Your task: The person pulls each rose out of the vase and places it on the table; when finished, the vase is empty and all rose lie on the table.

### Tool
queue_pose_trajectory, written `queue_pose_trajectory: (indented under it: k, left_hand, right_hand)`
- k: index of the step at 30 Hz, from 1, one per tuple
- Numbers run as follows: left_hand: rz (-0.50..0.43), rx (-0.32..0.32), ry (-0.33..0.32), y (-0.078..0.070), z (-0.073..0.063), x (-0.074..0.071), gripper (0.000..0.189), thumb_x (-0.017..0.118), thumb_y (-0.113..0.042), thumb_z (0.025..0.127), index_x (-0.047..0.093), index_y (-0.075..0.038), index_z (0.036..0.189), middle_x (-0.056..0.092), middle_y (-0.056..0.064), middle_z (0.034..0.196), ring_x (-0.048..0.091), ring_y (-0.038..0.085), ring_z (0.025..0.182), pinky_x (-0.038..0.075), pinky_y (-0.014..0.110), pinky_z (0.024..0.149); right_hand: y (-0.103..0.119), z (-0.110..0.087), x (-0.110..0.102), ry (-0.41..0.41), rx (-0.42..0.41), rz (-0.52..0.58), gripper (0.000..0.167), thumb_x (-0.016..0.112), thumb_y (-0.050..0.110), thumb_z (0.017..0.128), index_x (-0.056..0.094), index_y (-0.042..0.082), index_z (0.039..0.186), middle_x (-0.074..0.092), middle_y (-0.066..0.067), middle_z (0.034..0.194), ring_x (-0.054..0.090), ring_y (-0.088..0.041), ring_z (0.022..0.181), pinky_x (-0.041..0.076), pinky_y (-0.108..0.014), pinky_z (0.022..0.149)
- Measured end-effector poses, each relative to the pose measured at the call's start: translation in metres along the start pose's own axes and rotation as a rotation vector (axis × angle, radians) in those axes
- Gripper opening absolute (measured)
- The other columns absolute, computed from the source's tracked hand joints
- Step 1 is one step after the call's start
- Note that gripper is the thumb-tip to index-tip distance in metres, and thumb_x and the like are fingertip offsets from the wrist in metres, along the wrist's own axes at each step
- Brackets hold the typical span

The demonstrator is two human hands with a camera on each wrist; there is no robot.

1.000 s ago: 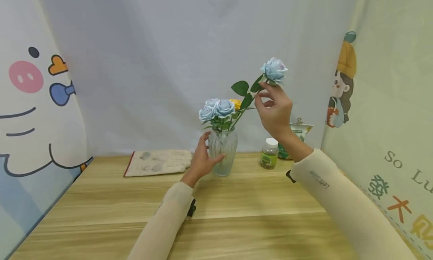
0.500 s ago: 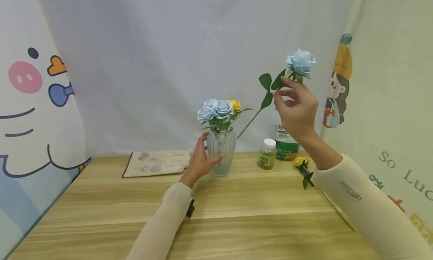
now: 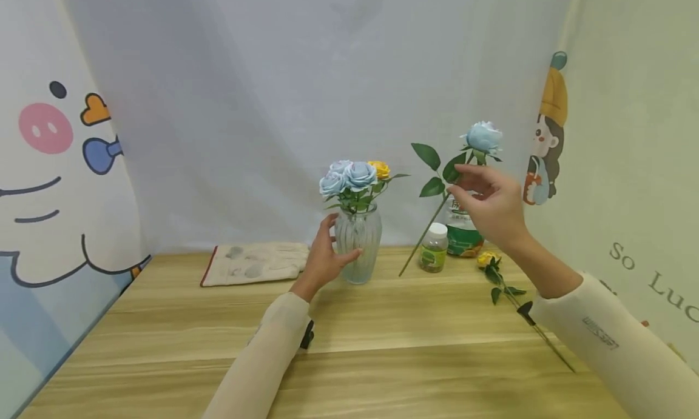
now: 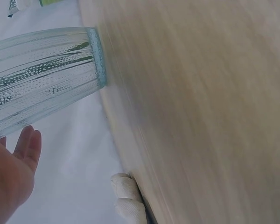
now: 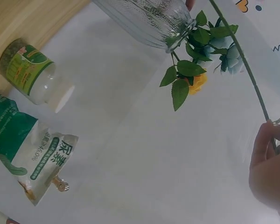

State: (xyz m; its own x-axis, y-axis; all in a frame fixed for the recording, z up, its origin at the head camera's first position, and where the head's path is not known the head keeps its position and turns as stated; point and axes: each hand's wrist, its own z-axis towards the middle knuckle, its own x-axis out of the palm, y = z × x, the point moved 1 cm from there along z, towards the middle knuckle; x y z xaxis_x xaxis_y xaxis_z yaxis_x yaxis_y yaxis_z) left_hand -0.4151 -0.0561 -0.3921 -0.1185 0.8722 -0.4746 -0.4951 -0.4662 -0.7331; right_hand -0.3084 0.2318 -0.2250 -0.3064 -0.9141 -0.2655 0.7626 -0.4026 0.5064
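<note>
A ribbed glass vase (image 3: 364,243) stands on the wooden table, holding three blue roses (image 3: 359,175) and a yellow rose (image 3: 379,169). My left hand (image 3: 326,260) holds the vase from its left side, thumb across the front; in the left wrist view its fingers show beside the glass (image 4: 46,77). My right hand (image 3: 494,208) pinches the stem of another blue rose (image 3: 483,137), right of the vase and above the table. That stem (image 5: 245,60) slants down to the left, its lower end apart from the vase. The right wrist view shows the fingers closed on it.
Behind the right hand stand a white-capped jar (image 3: 434,254) and a green-and-white bag (image 3: 463,240) with a clip. A yellow rose (image 3: 488,260) with a long stem lies at the table's right. Cream gloves (image 3: 253,264) lie left of the vase, before a pale curtain (image 3: 246,134).
My right hand has drawn the blue rose up and right, its stem coming away from the vase, then lowered it. The lying yellow rose has come into sight. The left hand stays on the vase.
</note>
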Motion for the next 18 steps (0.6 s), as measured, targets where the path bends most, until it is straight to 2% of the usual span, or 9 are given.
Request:
queue_pose_trajectory:
  k: [6, 9, 14, 18]
  left_hand:
    - [0.002, 0.015, -0.013, 0.000, 0.000, 0.002, 0.096, 0.083, -0.032, 0.082, 0.023, -0.015, 0.155, 0.033, 0.014, 0.155, 0.054, 0.037, 0.121, 0.052, 0.049, 0.091]
    - [0.006, 0.025, -0.016, 0.000, 0.000, 0.002, 0.097, 0.083, -0.033, 0.081, 0.023, -0.015, 0.155, 0.033, 0.014, 0.155, 0.055, 0.037, 0.121, 0.052, 0.049, 0.091]
    - [0.013, 0.030, -0.038, -0.001, -0.002, 0.000, 0.097, 0.085, -0.032, 0.079, 0.025, -0.013, 0.154, 0.035, 0.013, 0.155, 0.054, 0.036, 0.123, 0.050, 0.050, 0.095]
    - [0.033, 0.066, -0.061, -0.001, -0.002, 0.002, 0.096, 0.085, -0.031, 0.079, 0.027, -0.010, 0.153, 0.036, 0.012, 0.154, 0.053, 0.035, 0.124, 0.047, 0.049, 0.098]
  right_hand:
    - [-0.016, -0.016, -0.008, 0.086, 0.043, -0.049, 0.031, 0.072, -0.006, 0.086, 0.068, -0.006, 0.117, 0.071, -0.022, 0.093, 0.066, -0.003, 0.071, 0.053, -0.014, 0.063]
    - [-0.022, -0.025, -0.011, 0.131, 0.065, -0.058, 0.031, 0.070, -0.007, 0.087, 0.067, -0.006, 0.118, 0.071, -0.024, 0.094, 0.066, -0.001, 0.073, 0.051, -0.013, 0.061]
    - [-0.033, -0.040, -0.018, 0.228, 0.107, -0.083, 0.031, 0.069, -0.005, 0.088, 0.067, -0.006, 0.119, 0.071, -0.021, 0.091, 0.063, -0.003, 0.067, 0.047, -0.016, 0.054]
    - [-0.043, -0.054, -0.024, 0.314, 0.189, -0.061, 0.029, 0.065, -0.005, 0.091, 0.065, -0.008, 0.120, 0.069, -0.024, 0.094, 0.065, -0.004, 0.071, 0.050, -0.021, 0.056]
